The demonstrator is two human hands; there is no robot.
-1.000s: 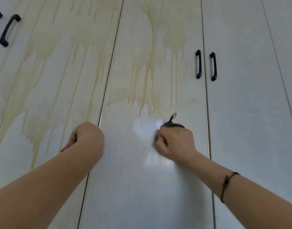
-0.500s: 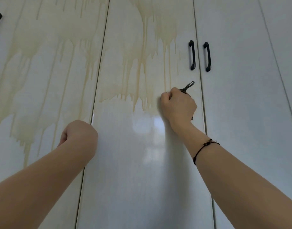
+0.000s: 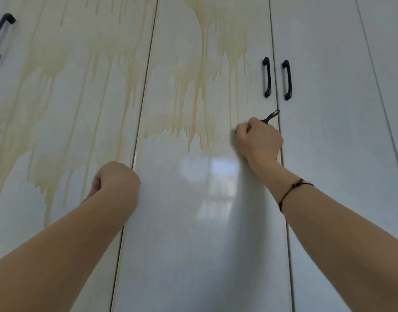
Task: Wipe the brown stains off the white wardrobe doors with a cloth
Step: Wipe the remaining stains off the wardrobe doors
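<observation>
White wardrobe doors fill the view. Brown drip stains (image 3: 200, 104) run down the upper half of the middle door (image 3: 204, 221), and more stains (image 3: 58, 109) cover the left door. My right hand (image 3: 260, 140) grips a dark cloth (image 3: 272, 115) against the middle door near its right edge, at the lower end of the drips; only the cloth's loop shows above my knuckles. My left hand (image 3: 114, 179) is curled into a fist, holds nothing, and rests against the seam between the left and middle doors.
Two black handles (image 3: 266, 77) (image 3: 287, 80) sit either side of the seam just above my right hand. Another black handle (image 3: 1, 37) is at the far left. The lower middle door is glossy and reflects a window.
My right hand with the cloth went from the lower middle of the door up and right to the drip ends near the right seam. The left hand stayed put.
</observation>
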